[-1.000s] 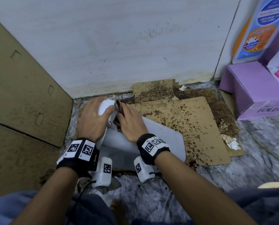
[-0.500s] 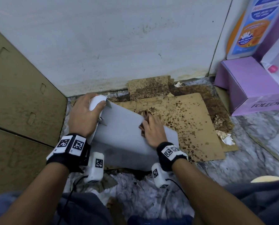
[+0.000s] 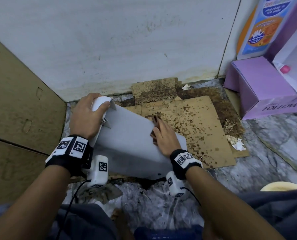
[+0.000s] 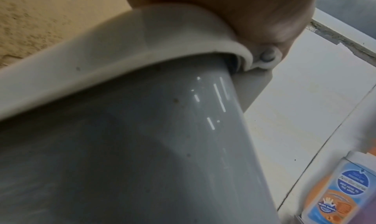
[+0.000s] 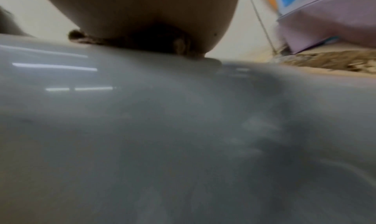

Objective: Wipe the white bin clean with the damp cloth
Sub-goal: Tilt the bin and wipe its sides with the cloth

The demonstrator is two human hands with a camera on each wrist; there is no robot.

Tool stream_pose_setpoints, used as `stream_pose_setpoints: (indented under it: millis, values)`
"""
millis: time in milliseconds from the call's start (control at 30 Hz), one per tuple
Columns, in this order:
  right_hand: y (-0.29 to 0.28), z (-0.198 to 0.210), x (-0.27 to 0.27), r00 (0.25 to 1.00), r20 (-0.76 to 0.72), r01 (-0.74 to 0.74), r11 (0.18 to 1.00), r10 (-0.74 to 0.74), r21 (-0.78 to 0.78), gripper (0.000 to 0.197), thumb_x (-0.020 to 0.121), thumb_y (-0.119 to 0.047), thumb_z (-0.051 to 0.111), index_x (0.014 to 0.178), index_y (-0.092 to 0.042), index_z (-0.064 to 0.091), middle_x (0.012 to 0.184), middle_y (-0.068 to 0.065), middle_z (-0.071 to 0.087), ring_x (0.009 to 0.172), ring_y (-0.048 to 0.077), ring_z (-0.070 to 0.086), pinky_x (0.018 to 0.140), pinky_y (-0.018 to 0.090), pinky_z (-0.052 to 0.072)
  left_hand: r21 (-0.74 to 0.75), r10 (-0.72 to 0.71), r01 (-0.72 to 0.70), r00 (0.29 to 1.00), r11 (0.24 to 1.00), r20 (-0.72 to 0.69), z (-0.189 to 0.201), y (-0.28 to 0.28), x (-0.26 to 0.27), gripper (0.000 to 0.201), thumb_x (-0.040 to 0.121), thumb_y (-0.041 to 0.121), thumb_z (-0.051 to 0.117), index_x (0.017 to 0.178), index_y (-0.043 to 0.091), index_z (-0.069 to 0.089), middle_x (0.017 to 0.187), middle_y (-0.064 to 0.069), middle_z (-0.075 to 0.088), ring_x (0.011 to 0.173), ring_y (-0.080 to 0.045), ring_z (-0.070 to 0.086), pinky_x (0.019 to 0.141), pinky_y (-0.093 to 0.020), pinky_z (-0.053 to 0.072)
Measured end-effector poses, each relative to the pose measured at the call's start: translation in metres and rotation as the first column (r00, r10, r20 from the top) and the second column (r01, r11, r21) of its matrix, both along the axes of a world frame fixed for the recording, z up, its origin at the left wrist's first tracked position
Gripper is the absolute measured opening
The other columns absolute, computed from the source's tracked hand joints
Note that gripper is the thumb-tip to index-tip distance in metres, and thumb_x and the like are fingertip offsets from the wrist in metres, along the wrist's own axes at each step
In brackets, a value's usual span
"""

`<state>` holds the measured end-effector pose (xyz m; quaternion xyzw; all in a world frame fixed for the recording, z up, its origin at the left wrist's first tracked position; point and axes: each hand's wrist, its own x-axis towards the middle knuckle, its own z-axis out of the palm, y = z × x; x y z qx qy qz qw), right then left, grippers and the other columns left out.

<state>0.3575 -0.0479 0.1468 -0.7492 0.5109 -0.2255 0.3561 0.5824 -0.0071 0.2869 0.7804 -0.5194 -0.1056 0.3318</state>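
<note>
The white bin (image 3: 127,144) lies tipped on its side on the floor (image 3: 274,144), its long wall facing up, partly over stained cardboard (image 3: 199,125) by the far wall (image 3: 127,40). Its rimmed end points far-left; its other end is near, between the two wrists.

The left hand (image 3: 87,116) grips the bin's rim at the far-left end, fingers curled over the rounded lip and the thumb on the near side. In the left wrist view the rim (image 4: 126,39) curves under the palm, with a small round hinge pin at its right end, and the glossy bin wall below it carries a few dark specks.

The right hand (image 3: 165,137) rests on the upper wall near its right edge, fingers stretched out flat and pressing a brown cloth (image 3: 155,124) against the plastic. Only the folded far edge of the cloth shows beyond the fingertips. In the right wrist view the cloth (image 5: 85,38) is a dark, blurred strip squeezed between palm and bin.

A large cardboard sheet (image 3: 19,110) leans at the left. At the far right stands a purple box (image 3: 258,84) with a blue-and-orange pack (image 3: 260,28) behind it. Crumpled paper scraps (image 3: 234,142) lie on the floor just right of the stained cardboard.
</note>
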Motion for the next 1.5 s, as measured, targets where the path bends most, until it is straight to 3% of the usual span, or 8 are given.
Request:
stream_pose_setpoints:
  millis: [267,433,633,833,1000,1167,1333,1500]
  values:
    - [0.014,-0.04,-0.056,0.972,-0.034,0.234,0.958,-0.232,0.167,0.027,0.103,-0.029,0.031,0.107,-0.009,0.048,0.108,0.007,0.051,0.099,0.019,0.042,0.101,0.043,0.035,-0.021,-0.017,0.016,1.0,1.0,-0.026,-0.002,-0.002,-0.001,0.044,0.081,0.051,0.056,0.116,0.025,0.063,0.118,0.0,0.064,0.109,-0.022,0.057,0.094,-0.04,0.045]
    - [0.016,-0.008,-0.009,0.998,-0.064,0.021,1.0,-0.022,-0.019,0.057,0.097,-0.042,0.016,0.127,-0.004,0.047,0.142,0.014,0.041,0.132,0.029,0.034,0.114,0.05,0.023,-0.038,-0.005,0.004,0.999,0.999,-0.046,-0.002,0.0,-0.001,0.038,0.082,0.05,0.057,0.113,0.028,0.063,0.114,0.002,0.065,0.106,-0.022,0.058,0.094,-0.045,0.047]
    - [0.013,0.008,0.019,1.0,0.028,-0.008,0.999,0.009,-0.035,0.051,0.103,-0.035,0.029,0.149,-0.014,0.024,0.155,0.007,0.025,0.143,0.02,0.017,0.12,0.035,0.008,-0.059,0.031,-0.037,0.994,0.998,-0.105,-0.004,0.008,0.011,0.031,0.08,0.051,0.057,0.106,0.034,0.062,0.107,0.005,0.066,0.103,-0.021,0.059,0.093,-0.044,0.048]
    - [0.018,-0.03,-0.033,0.996,-0.04,0.079,0.996,-0.077,0.047,0.05,0.102,-0.04,0.024,0.146,-0.016,0.029,0.151,0.006,0.034,0.138,0.02,0.03,0.117,0.044,0.021,-0.077,0.038,-0.049,0.99,0.996,-0.137,-0.005,0.013,0.024,0.041,0.076,0.053,0.059,0.108,0.027,0.064,0.105,0.0,0.068,0.102,-0.023,0.061,0.093,-0.045,0.049]
    - [0.025,-0.042,-0.061,0.985,-0.018,0.172,0.979,-0.171,0.112,0.045,0.103,-0.03,0.028,0.142,-0.009,0.035,0.145,0.009,0.04,0.133,0.023,0.035,0.114,0.031,0.02,-0.068,0.044,-0.054,0.987,0.996,-0.152,-0.002,0.015,0.025,0.037,0.075,0.053,0.061,0.106,0.032,0.065,0.106,0.002,0.068,0.103,-0.02,0.062,0.09,-0.037,0.048]
    - [0.017,-0.042,-0.061,0.963,0.005,0.264,0.951,-0.268,0.162,0.035,0.103,-0.022,0.033,0.131,-0.006,0.046,0.127,0.014,0.054,0.114,0.028,0.05,0.09,0.028,0.035,-0.024,0.025,-0.028,0.995,0.999,-0.091,0.005,0.015,0.021,0.044,0.074,0.057,0.058,0.11,0.034,0.066,0.107,0.004,0.069,0.105,-0.019,0.061,0.091,-0.034,0.047]
    - [-0.003,-0.034,-0.063,0.957,-0.067,0.288,0.912,-0.281,0.291,0.034,0.1,-0.022,0.038,0.132,-0.013,0.047,0.127,0.013,0.058,0.109,0.03,0.054,0.091,0.037,0.043,0.186,0.073,-0.074,0.997,0.98,0.012,0.018,0.004,0.012,0.054,0.069,0.056,0.059,0.119,0.034,0.06,0.117,-0.006,0.065,0.113,-0.03,0.056,0.088,-0.034,0.041]
    - [-0.009,-0.021,-0.069,0.949,-0.063,0.311,0.882,-0.309,0.355,0.033,0.101,-0.022,0.039,0.132,-0.014,0.047,0.125,0.012,0.058,0.106,0.031,0.056,0.088,0.036,0.045,0.097,0.176,-0.179,0.984,0.979,0.033,0.015,0.005,-0.002,0.045,0.08,0.044,0.068,0.12,0.026,0.063,0.116,-0.012,0.067,0.111,-0.032,0.058,0.09,-0.035,0.045]
